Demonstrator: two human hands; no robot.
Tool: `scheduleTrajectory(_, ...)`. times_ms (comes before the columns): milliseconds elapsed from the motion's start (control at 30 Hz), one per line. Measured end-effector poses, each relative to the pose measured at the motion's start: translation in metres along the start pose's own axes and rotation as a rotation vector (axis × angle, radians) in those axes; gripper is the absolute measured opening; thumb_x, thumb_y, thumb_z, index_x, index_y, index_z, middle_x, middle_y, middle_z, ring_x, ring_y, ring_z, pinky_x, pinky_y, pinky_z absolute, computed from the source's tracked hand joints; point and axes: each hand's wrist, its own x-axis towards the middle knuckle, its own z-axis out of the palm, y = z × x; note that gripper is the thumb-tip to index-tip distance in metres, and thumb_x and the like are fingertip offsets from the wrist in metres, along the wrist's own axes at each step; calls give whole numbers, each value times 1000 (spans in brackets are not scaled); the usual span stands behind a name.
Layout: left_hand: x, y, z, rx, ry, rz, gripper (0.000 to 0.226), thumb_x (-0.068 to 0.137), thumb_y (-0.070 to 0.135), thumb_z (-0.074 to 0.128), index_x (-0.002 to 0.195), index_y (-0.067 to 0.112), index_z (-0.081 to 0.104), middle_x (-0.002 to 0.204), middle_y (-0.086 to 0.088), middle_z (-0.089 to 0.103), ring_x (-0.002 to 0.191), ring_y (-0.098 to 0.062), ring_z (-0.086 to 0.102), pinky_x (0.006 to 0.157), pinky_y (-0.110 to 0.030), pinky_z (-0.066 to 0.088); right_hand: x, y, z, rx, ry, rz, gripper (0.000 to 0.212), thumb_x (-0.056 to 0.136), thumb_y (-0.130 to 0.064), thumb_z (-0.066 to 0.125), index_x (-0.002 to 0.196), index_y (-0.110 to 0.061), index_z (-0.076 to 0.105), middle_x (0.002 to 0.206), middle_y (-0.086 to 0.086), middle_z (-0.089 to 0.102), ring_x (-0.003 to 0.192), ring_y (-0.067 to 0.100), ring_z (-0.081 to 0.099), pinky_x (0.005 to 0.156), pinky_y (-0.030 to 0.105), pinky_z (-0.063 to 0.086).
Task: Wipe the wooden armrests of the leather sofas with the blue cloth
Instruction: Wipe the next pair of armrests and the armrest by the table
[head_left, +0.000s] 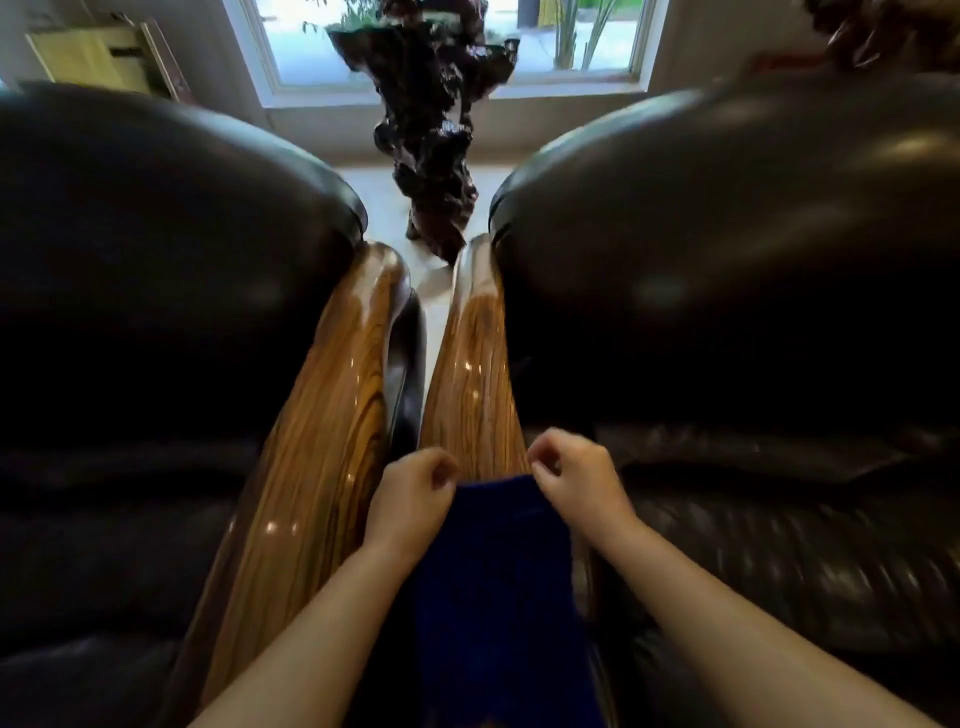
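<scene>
Both hands pinch the top edge of the cloth (498, 582): the left hand (410, 499) has its fingers curled shut on the left corner, the right hand (576, 475) is closed the same way on the right corner, and the blue fabric hangs stretched between them and down toward the camera. Just beyond the two grips the right armrest (475, 374) runs away, glossy striped wood, its near end hidden under the cloth; whether the cloth touches it cannot be told. Left of the left hand, just beside it, lies the left armrest (317, 441), bare. Each armrest borders a dark leather sofa (727, 270), and far past the grips a gnarled dark stand (431, 135) rises below a window (311, 52)
</scene>
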Motion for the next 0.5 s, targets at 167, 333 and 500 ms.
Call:
scheduleTrajectory(167,-23,-31,45,99,329,195,51,96,27,31,143,25,11,155,7,8,144,-8,4,117,-36,10,-56,33,50,-203,299,-43,54,95,-31,34,145,-23,16,156,1,12,145,14,2,117,37,7)
scheduleTrajectory(333,-71,-65,85,249,203,210,56,94,34,19,142,28,-10,152,11,-11,141,-4,-14,117,-37,-5,-104,45,94,-250,142,-55,59,95,-38,22,145,-23,-5,155,-1,-5,144,14,-7,117,40,1)
scheduleTrajectory(500,-87,-79,105,279,150,162,58,92,35,18,141,24,-11,151,8,-13,140,-4,-16,117,-39,-2,-104,43,106,-269,127,-24,60,94,-38,21,144,-20,-6,154,-2,-7,144,14,-8,117,42,6)
